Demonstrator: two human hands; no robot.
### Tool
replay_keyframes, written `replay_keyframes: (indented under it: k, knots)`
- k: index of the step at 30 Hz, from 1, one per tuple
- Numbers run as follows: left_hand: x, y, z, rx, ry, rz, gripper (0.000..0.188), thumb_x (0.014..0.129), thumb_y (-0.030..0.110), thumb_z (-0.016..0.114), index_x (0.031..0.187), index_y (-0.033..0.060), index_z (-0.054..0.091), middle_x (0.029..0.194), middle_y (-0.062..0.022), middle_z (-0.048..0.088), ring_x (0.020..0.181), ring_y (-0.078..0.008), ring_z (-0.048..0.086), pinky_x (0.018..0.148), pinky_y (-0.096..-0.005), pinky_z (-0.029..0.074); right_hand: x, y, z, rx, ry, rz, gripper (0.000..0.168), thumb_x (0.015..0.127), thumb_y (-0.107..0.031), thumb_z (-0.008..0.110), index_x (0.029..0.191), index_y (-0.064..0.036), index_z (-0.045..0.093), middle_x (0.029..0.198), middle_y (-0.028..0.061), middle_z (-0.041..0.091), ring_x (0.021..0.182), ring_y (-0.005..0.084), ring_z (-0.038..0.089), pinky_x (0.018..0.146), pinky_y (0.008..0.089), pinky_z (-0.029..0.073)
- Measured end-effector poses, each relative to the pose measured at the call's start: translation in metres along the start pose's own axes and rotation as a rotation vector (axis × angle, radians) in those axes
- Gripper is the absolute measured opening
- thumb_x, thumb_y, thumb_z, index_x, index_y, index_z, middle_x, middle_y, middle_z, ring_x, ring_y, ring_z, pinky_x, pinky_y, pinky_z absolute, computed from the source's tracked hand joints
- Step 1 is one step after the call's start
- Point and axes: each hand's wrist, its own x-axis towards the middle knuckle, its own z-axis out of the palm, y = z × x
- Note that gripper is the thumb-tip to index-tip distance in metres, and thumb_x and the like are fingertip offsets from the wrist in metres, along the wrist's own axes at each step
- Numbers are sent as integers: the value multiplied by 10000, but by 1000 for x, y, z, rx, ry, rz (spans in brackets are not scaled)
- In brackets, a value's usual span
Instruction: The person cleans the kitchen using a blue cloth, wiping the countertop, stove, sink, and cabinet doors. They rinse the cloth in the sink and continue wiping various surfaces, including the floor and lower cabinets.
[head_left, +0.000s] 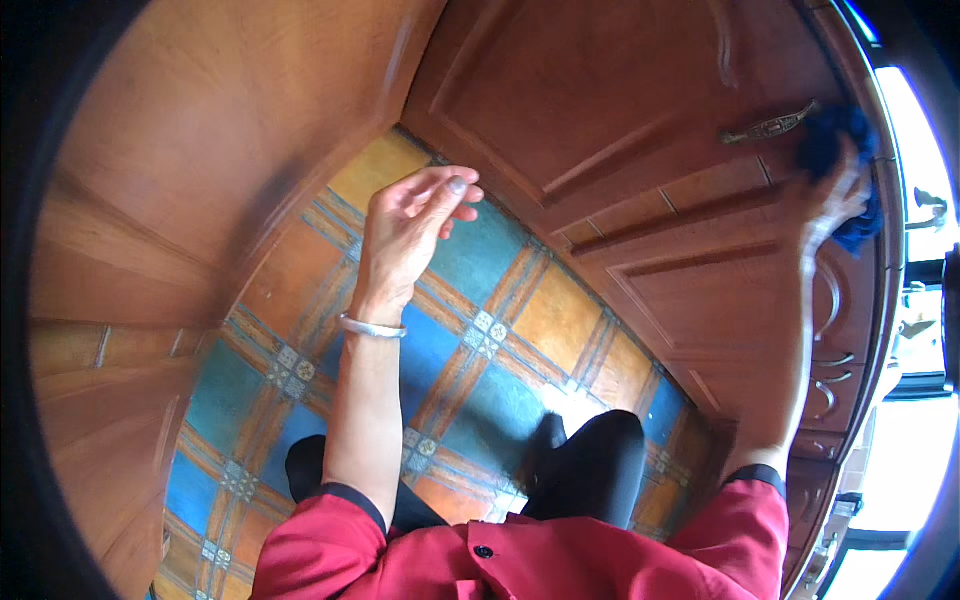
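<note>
My right hand (829, 191) presses a dark blue cloth (832, 142) against the upper part of a reddish-brown wooden cabinet door. The hand is blurred. Just beside the cloth is an ornate metal handle (772, 126) on that cabinet door (615, 82). My left hand (412, 206) hangs in the air over the tiled floor, with nothing in it. Its fingers are loosely bent and a little apart. A silver bangle (373, 328) circles the left wrist.
Wooden cabinet panels (225, 97) rise on the left and meet the door at a corner. Below lies a floor of coloured tiles (480, 397). My bent knee (600, 465) is over it. More drawers with curved handles (825, 390) and a bright countertop edge run along the right.
</note>
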Motion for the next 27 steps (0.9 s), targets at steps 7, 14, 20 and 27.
replay_keyframes:
  k: [7,14,20,27]
  knots:
    - [-29,2,-12,159,55,-31,268,991,241,653,1136,21,700,964,-66,737,796,-83,653,651,-197,465,-320,-96,111,245,-507,-91,430,871,-194,618,1291,-190,523,1282,142,533,1214,349,479,932,508,413]
    - [-38,-24,24,269,-46,-96,251,999,223,638,1126,13,694,945,-60,727,789,-90,645,640,-208,455,-288,-138,25,783,-826,-41,311,640,8,667,851,-208,742,1041,51,668,1007,329,584,898,437,504]
    - [-24,-45,81,280,-121,-53,204,971,200,686,1080,30,710,914,-47,728,778,-86,652,636,-201,482,-54,45,-32,74,263,110,476,687,-53,670,1143,-183,710,1306,154,560,1223,364,519,957,512,387]
    - [-34,-53,149,318,-314,-57,191,974,152,672,1081,-3,700,913,-52,722,790,-93,662,737,-233,555,-327,-18,39,401,-645,-386,265,761,-221,665,1006,-242,764,1240,60,609,1034,305,558,822,440,468]
